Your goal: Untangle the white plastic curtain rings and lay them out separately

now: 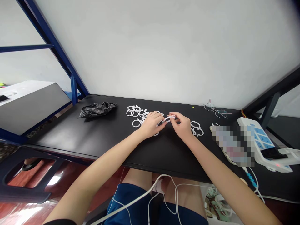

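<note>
Between my two hands, just above the black table, is a white plastic ring with a small eyelet, like a curtain ring (167, 119). My left hand (152, 124) pinches its left end between thumb and fingers. At the eyelet end, my right hand (182, 125) grips it with thumb and fingertips. Several similar white rings (136, 123) lie in a loose pile beside and partly behind my left hand. A smaller group of white rings (198, 131) rests to the right, partly hidden by my right hand.
A crumpled black plastic bag (97, 110) lies at the table's left. On the right are eyeglasses (221, 113), a blurred-out phone (231, 145) and a white power strip (263, 145). White cables (140, 197) cross my lap below the black table's (150, 156) front edge.
</note>
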Demonstrator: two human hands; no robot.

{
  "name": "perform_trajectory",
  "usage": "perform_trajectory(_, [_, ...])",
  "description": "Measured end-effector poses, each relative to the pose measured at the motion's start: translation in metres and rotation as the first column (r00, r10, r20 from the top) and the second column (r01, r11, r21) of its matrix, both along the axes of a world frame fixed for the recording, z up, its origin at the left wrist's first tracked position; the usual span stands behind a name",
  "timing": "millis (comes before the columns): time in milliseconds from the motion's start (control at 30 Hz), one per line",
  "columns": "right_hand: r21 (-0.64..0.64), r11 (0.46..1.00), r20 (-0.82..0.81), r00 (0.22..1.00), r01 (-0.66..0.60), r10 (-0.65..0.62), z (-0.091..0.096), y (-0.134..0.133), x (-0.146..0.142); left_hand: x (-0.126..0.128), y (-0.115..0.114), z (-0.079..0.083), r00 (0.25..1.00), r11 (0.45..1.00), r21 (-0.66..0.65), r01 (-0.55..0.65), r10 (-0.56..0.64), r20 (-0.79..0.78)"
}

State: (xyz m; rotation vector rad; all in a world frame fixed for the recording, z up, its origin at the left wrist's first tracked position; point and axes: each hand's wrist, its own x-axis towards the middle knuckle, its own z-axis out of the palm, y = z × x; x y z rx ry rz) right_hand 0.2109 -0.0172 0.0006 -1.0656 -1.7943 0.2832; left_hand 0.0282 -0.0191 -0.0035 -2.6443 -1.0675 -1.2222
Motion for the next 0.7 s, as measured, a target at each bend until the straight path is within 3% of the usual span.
perform_trajectory(700, [-0.074, 0.993, -0.073, 0.992, 0.094, -0.099, -0.0003, 0.0032, 0.0010, -0.0006, 0.0003, 0.0017, 0.999, 0.999, 0.013, 0.046, -0.046, 0.003])
